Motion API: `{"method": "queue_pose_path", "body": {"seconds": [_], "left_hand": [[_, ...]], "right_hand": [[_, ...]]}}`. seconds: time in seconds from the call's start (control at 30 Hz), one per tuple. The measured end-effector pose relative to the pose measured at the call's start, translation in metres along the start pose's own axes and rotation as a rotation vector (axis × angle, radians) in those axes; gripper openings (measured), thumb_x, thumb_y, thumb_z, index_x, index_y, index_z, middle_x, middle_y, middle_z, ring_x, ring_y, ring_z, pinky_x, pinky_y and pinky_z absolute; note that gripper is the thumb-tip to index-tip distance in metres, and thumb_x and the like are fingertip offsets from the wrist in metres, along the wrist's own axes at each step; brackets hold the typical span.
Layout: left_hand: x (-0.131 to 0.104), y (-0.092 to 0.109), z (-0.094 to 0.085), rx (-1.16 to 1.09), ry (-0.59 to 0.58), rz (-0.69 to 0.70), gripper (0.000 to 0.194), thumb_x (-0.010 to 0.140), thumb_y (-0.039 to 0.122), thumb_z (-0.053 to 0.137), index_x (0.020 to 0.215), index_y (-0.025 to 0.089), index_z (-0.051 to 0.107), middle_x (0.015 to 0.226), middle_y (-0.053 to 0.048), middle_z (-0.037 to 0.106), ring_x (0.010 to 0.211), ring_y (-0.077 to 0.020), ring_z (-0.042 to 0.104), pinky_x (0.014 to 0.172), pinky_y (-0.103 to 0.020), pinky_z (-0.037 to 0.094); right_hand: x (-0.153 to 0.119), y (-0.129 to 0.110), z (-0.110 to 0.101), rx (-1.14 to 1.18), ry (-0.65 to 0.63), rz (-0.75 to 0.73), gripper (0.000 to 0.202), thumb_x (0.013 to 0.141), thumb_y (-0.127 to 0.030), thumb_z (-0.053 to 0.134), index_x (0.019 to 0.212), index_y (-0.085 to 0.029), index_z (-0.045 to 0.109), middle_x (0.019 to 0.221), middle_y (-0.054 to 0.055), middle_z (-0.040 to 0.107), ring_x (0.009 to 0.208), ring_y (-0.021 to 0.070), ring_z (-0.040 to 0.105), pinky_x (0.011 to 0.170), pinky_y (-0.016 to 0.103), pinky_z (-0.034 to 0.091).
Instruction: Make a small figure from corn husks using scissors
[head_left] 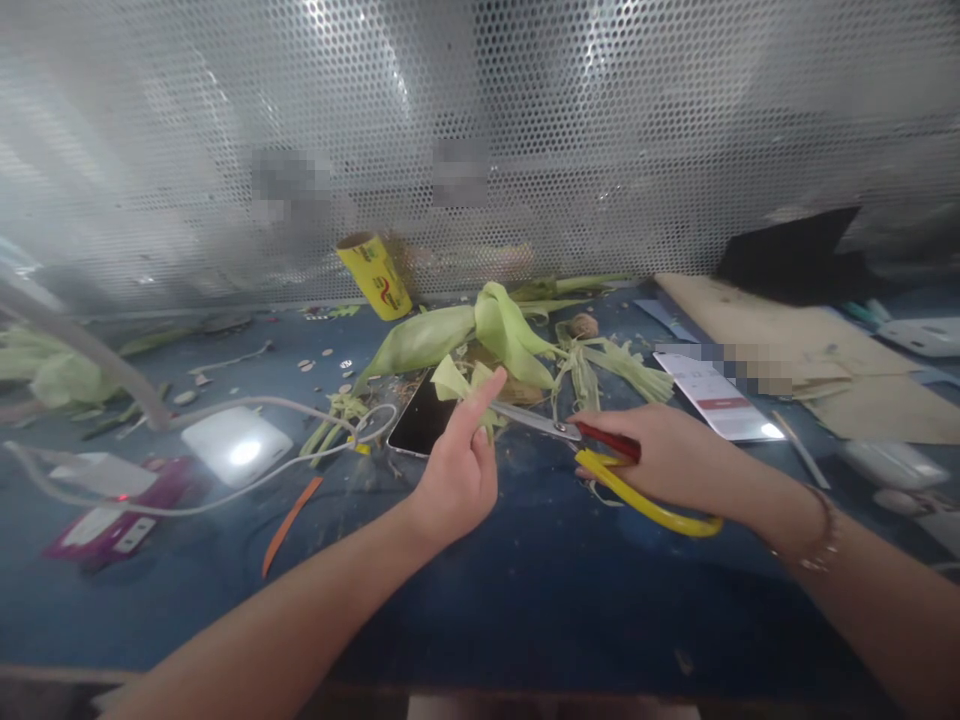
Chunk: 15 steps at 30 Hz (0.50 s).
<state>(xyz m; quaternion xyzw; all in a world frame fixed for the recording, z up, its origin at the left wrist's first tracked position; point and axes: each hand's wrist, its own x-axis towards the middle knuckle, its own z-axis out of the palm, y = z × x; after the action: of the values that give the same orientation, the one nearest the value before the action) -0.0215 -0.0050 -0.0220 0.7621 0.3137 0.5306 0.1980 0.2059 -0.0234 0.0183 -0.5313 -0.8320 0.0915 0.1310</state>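
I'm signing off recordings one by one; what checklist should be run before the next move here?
1. Scissors in right hand: ok.
2. Husk piece in left hand: ok.
3. Left fingers well away from the blades: not ok, the blades point at them.
4. Blade tips on the husk piece: cannot tell, the left hand hides them.
5. Black phone away from the hands: not ok, right beside the left one.

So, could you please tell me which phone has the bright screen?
The phone beside the tan paper; the other phone, by the left hand, is dark.
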Motion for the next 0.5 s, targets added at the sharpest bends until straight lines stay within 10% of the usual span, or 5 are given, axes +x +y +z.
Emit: {"method": "queue_pose_path", "body": {"seconds": [0.27, 0.5], "left_hand": [[0.0033, 0.002, -0.0039, 0.256, -0.04, 0.321, 0.061, 0.084, 0.0, 0.031, 0.139, 0.026, 0.026, 0.128, -0.009, 0.053, 0.116, -0.0181, 0.051, 0.094, -0.037, 0.047], [0.0045, 0.0087, -0.0046, 0.255, -0.042, 0.257, 0.058, 0.084, 0.001, 0.031, 0.138, 0.022, 0.029, 0.127, -0.011, 0.054, 0.117, -0.0193, 0.05, 0.096, -0.038, 0.045]], "right_hand": [[-0.0001, 0.0016, 0.0014, 0.0, 0.019, -0.033, 0.036, 0.077, -0.049, 0.053, 0.104, -0.028, 0.064, 0.07, -0.001, 0.07, 0.057, 0.0158, 0.062, 0.048, 0.023, 0.037], [0.0012, 0.0023, 0.0017, -0.012, 0.005, -0.021, 0.035, 0.078, -0.05, 0.052, 0.102, -0.028, 0.064, 0.072, 0.0, 0.07, 0.06, 0.0168, 0.063, 0.05, 0.023, 0.037]]}}
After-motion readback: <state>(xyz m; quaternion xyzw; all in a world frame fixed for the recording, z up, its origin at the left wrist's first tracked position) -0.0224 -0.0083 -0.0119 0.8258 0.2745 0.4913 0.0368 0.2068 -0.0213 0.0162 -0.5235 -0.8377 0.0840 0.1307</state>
